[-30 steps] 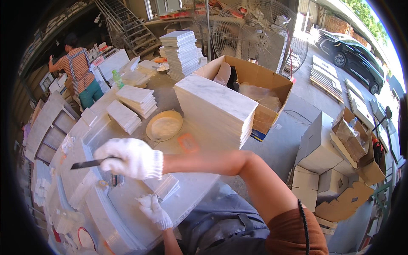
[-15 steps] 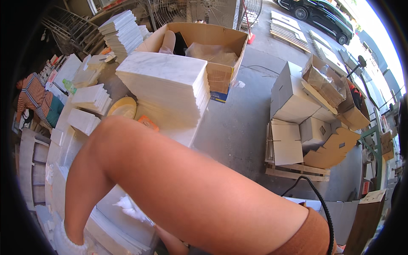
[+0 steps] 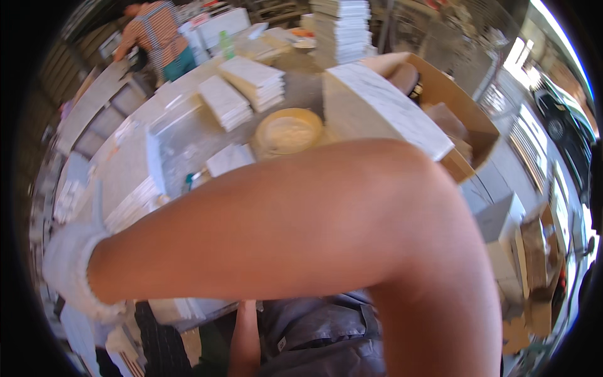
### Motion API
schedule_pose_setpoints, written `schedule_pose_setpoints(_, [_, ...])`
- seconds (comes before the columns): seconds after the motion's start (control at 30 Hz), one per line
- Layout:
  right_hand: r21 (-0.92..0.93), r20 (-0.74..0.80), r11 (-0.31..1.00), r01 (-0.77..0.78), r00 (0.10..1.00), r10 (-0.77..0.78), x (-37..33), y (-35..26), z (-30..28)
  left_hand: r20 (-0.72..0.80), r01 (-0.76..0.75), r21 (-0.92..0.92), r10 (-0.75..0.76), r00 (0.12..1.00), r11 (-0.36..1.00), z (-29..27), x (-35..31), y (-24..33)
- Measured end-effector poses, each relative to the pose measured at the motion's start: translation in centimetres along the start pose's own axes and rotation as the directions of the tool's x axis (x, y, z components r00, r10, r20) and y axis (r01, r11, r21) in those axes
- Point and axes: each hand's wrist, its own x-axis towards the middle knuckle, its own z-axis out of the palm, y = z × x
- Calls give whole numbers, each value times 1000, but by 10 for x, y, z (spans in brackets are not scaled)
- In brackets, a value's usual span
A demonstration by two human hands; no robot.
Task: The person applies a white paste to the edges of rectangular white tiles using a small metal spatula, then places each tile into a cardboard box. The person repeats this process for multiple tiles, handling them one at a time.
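Note:
My right arm reaches across the whole view, elbow high at the right. At the far left edge is my right hand (image 3: 66,270) in a white knit glove, blurred, beside pale stacked slabs (image 3: 122,188); its fingers cannot be made out. Only my left forearm (image 3: 246,342) shows at the bottom; my left hand is hidden behind the right forearm. Beyond my arm stand a yellow basin (image 3: 289,129) with pale contents, a white tile (image 3: 230,159), and two small stacks of tiles, a nearer one (image 3: 224,103) and a farther one (image 3: 254,78).
A tall stack of marble slabs (image 3: 389,107) stands beyond my elbow, against an open cardboard box (image 3: 483,135). More cartons (image 3: 502,232) are at the right. A co-worker in a striped top (image 3: 157,31) bends at the far left, near a green bottle (image 3: 226,45).
The view has swung left, so the basin and slabs appear farther right. My right elbow now sits at the right of the picture. The white-gloved left hand has gone out of sight.

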Motion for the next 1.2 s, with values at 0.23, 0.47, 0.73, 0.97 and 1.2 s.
schedule_pose_setpoints(0.23, [556, -494, 789, -262, 659, 567, -96, 79, 79, 52, 102, -187, -93, 994, 977, 8, -1, 1])
schedule_pose_setpoints(0.47, [942, -94, 166, -291, 245, 965, -234, 84, 216, 28, 82, -142, -79, 997, 986, 5, -1, 3])
schedule_pose_setpoints(0.73, [868, -159, 269, -418, 279, 947, -289, 87, 330, 107, 9, 38, -13, 994, 999, 4, 1, 31])
schedule_pose_setpoints(0.97, [891, -72, 197, -409, 300, 951, -272, 92, 309, 63, 97, 107, -104, 993, 990, 8, 3, 21])
schedule_pose_setpoints(1.2, [778, -47, 283, -560, 398, 916, -267, 95, 303, 170, 78, -129, -55, 984, 989, 1, -10, 6])
